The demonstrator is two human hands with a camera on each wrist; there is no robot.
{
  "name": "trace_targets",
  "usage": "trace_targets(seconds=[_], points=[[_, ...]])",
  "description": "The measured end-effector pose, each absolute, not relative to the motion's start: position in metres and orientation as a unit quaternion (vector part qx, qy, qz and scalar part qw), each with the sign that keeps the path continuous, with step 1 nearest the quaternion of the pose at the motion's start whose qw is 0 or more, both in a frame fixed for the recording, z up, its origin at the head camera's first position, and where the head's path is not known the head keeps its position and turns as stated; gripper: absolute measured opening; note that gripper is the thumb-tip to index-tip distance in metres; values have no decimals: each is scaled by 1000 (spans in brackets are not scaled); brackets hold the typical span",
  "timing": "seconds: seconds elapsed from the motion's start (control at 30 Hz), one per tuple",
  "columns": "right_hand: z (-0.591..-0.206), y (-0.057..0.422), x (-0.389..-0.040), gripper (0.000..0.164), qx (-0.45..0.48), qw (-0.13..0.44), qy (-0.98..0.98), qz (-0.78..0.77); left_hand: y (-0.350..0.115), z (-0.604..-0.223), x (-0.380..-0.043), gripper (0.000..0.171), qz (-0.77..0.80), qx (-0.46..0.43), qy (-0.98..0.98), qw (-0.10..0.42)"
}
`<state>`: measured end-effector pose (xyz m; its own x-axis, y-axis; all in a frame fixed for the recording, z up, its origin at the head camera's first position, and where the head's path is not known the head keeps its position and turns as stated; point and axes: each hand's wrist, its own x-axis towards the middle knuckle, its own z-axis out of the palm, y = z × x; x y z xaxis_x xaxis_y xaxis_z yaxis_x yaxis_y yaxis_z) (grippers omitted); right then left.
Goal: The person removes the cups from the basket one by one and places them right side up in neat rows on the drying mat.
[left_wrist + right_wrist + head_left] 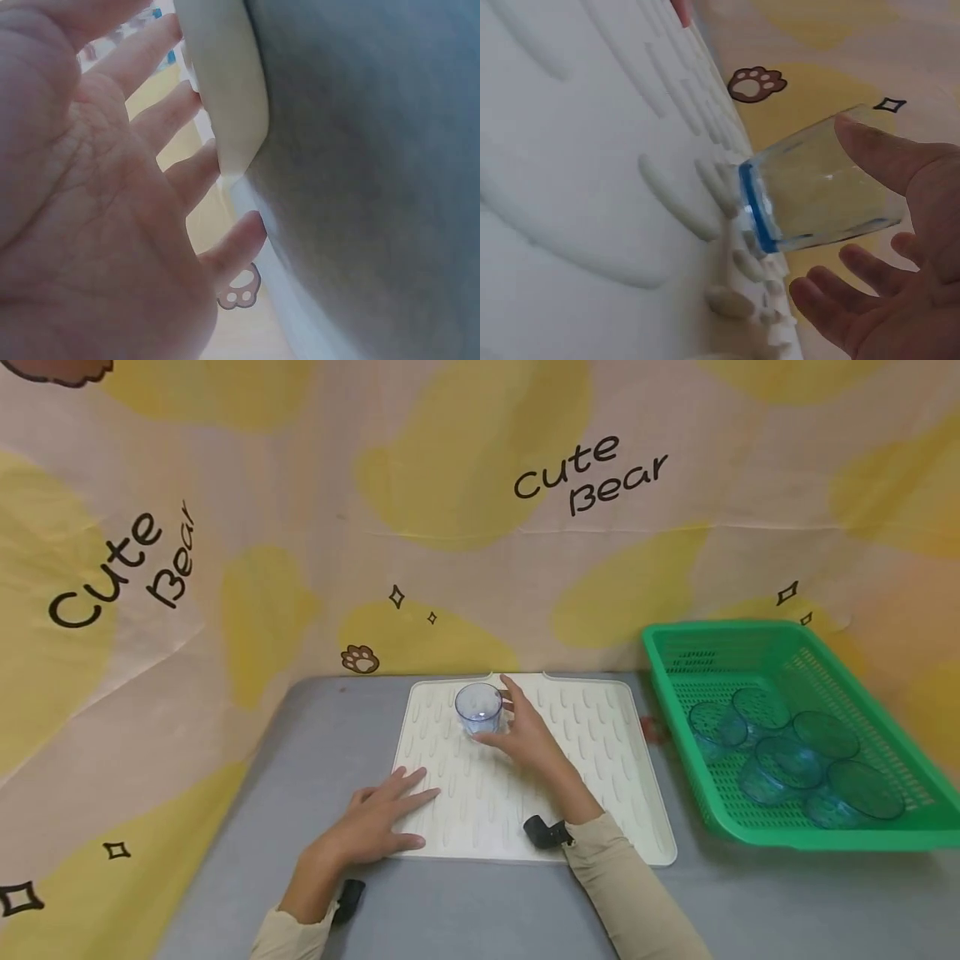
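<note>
A clear, blue-tinted drinking glass stands upright, mouth up, near the back of the white ridged mat. Around its right side is my right hand, thumb toward the front and fingers toward the back. In the right wrist view the thumb lies over the glass near its rim, while the other fingers are apart from it. Whether the thumb touches is hard to tell. My left hand spreads its fingers over the mat's left front edge and holds nothing; its fingertips meet the edge in the left wrist view.
On the right, a green plastic basket contains several similar glasses. The mat and basket lie on a grey table. A printed cloth hangs behind the table and along its left side.
</note>
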<state>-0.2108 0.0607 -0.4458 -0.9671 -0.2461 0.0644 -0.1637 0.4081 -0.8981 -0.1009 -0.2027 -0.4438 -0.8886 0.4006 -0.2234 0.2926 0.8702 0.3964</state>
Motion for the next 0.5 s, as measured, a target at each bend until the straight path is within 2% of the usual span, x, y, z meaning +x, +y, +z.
trace_targets(seconds=[0.13, 0.33, 0.5], points=[[-430, 74, -205, 95, -125, 45, 833, -537, -202, -443, -101, 71, 177, 172, 956, 158], [-398, 93, -188, 80, -178, 56, 845, -502, -202, -443, -101, 71, 182, 171, 955, 160], [-376, 111, -167, 75, -202, 60, 867, -452, -204, -442, -101, 69, 183, 183, 955, 148]])
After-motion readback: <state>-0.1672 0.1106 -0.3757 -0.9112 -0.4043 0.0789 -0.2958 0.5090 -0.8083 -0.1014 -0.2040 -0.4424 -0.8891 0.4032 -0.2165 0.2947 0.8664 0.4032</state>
